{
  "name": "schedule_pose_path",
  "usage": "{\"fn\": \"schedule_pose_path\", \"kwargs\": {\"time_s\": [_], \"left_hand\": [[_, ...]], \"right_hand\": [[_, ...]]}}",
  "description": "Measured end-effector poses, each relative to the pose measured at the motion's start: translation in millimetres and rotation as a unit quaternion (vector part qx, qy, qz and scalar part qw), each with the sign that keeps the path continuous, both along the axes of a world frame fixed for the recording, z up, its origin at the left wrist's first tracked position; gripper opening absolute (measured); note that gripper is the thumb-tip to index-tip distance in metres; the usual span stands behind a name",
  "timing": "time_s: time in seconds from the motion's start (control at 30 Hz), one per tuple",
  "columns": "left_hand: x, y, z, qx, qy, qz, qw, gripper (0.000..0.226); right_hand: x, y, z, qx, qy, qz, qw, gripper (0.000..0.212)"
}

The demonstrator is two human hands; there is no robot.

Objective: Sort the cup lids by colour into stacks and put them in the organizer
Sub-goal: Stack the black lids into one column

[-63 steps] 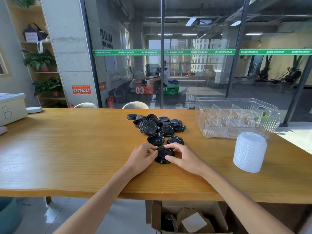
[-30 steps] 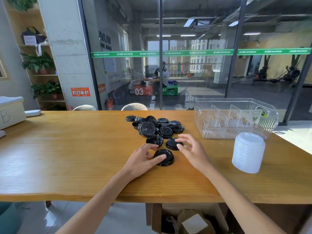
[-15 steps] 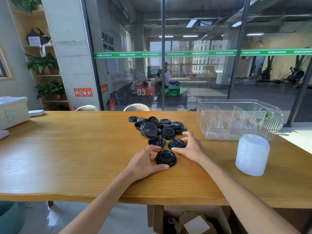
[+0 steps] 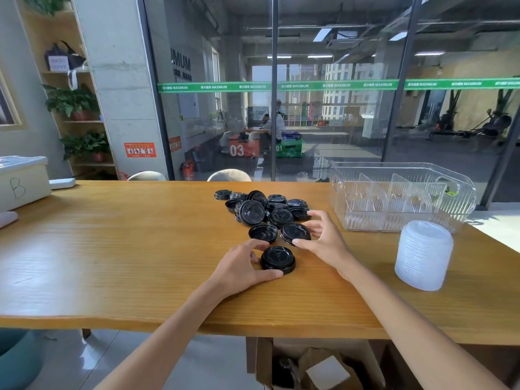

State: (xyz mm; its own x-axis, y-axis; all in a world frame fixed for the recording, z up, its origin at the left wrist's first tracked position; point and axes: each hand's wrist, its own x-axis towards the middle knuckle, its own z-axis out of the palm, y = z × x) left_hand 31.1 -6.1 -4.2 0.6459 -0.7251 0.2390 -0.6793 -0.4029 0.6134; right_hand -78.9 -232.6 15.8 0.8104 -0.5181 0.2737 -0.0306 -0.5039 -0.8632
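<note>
Step in hand: stacking black lids, judged mid-task
Left hand (image 4: 242,270): thumb and fingers curled round the black stack (image 4: 278,260), steadying it on the table (image 4: 112,249)
Right hand (image 4: 323,237): pinching a single black lid (image 4: 295,233) at its rim
Loose black lids (image 4: 261,209): heaped just behind
White stack (image 4: 423,254): finished, near the organizer (image 4: 402,192), which holds no lids
Next move: lift the pinched lid, centre it over the stack, press to nest

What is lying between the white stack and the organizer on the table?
Nothing: in the head view only bare table lies between the white stack and the organizer.
</note>
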Motion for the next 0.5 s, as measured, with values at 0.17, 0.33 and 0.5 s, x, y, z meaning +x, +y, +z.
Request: {"fn": "schedule_pose_path", "kwargs": {"time_s": [0.17,0.33,0.5], "left_hand": [[-2,2,1,-0.026,0.026,-0.01,0.999,0.104],[-4,4,3,-0.086,0.062,-0.016,0.994,0.1],[-3,5,2,-0.098,0.076,-0.012,0.992,0.082]], "right_hand": [[-9,9,6,0.006,-0.014,0.062,0.998,0.084],[-16,19,5,0.001,-0.013,0.101,0.995,0.08],[-23,26,-1,0.002,0.004,0.12,0.993,0.08]]}}
